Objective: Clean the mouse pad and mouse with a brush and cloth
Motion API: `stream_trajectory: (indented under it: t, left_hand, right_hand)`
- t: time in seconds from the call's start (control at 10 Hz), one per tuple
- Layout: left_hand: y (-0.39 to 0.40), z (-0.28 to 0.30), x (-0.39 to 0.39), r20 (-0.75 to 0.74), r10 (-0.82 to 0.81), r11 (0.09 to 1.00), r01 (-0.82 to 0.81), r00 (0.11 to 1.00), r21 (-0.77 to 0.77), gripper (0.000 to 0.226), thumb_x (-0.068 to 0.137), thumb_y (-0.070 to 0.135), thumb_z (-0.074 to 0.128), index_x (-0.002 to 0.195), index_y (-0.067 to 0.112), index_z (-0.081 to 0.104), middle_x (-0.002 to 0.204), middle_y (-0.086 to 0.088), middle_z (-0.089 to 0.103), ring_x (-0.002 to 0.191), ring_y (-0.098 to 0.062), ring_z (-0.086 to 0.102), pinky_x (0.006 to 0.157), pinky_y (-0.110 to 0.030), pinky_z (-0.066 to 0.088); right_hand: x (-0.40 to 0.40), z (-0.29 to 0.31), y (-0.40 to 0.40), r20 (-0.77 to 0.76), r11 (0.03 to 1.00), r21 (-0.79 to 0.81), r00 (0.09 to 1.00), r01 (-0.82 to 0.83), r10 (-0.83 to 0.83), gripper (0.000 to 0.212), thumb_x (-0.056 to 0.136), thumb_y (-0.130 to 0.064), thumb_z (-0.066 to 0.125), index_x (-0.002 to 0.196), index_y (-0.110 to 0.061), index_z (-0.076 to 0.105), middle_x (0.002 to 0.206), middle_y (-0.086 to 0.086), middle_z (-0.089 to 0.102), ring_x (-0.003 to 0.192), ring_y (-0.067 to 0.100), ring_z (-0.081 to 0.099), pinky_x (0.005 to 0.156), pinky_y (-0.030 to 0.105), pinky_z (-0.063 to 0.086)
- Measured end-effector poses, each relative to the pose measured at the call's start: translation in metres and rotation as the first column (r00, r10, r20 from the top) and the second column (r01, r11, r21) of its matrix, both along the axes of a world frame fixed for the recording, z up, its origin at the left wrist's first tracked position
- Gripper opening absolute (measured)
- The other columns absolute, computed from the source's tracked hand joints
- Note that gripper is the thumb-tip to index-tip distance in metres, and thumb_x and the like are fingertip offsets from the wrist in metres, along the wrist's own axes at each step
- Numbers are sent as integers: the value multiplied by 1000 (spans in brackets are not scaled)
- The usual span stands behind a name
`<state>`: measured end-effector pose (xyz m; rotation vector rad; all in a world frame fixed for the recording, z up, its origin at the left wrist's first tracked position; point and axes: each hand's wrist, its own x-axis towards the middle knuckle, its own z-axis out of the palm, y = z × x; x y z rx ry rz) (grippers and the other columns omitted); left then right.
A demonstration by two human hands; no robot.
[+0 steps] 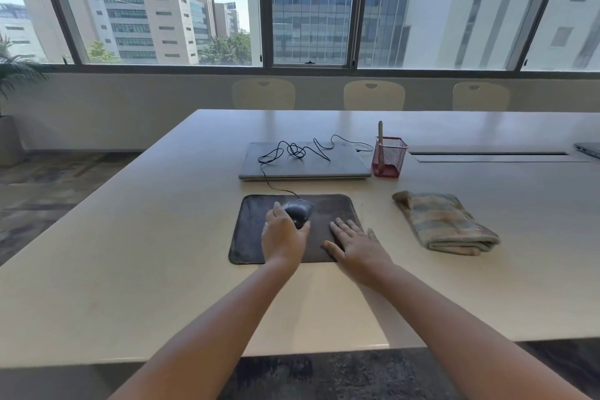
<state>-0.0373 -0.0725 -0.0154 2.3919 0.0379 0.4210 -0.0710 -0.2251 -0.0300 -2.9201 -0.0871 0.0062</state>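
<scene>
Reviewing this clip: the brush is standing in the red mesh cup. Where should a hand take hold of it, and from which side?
Grip the brush by the pale handle end sticking up above the red mesh cup, coming from above and pulling straight up. The cup walls enclose its lower part, so only the top is exposed. The right hand, flat on the mouse pad, is nearer.

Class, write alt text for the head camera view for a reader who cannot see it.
A person's left hand grips a black wired mouse on a dark mouse pad while the right hand rests flat on the pad. Nearby lie a folded cloth, closed laptop and red mesh holder.
</scene>
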Motion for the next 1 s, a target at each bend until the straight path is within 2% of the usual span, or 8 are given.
stream_trajectory:
  t: [0.2, 0.4, 0.7, 1.0]
  left_hand:
    - [-3, -8, -6, -41, 15, 999, -14, 999, 36, 83, 82, 44, 62, 140, 0, 23, 133, -18, 43, 116, -32, 51, 96, -37, 45]
    - [-6, -11, -7, -9, 7, 988, -6, 1000, 156, 90, 76, 56, 62, 139, 3, 26, 130, -15, 47, 117, -29, 50, 102, -39, 40]
    - [-8, -15, -7, 12, -20, 973, 17, 1000, 230, 98, 73, 69, 52, 142, 7, 21, 133, -14, 44, 122, -30, 45, 105, -41, 34]
    - [3, -17, -9, -54, -149, 969, 156, 987, 192, 90, 85, 66, 30, 147, 9, -3, 154, -12, 19, 141, -25, 22, 114, -37, 18]
  right_hand:
    - [-7, -3, -10, 8, 998, 23, 998, 55, -56, 66, 94, -58, 17, 149, -23, 12, 159, -8, 6, 146, 9, -1, 116, 41, -3]
    - [-8, -3, -11, 11, 998, 19, 998, 63, -64, 65, 94, -58, 17, 149, -24, 12, 159, -8, 7, 146, 9, -1, 117, 41, -3]
    - [-9, -4, -12, 21, 998, 26, 998, 50, -51, 66, 93, -58, 17, 149, -24, 10, 159, -9, 5, 146, 9, -2, 116, 41, -4]
    - [-10, -1, -11, 20, 999, 26, 999, 42, -43, 66, 94, -58, 18, 149, -24, 9, 159, -7, 3, 146, 9, -4, 116, 42, -4]
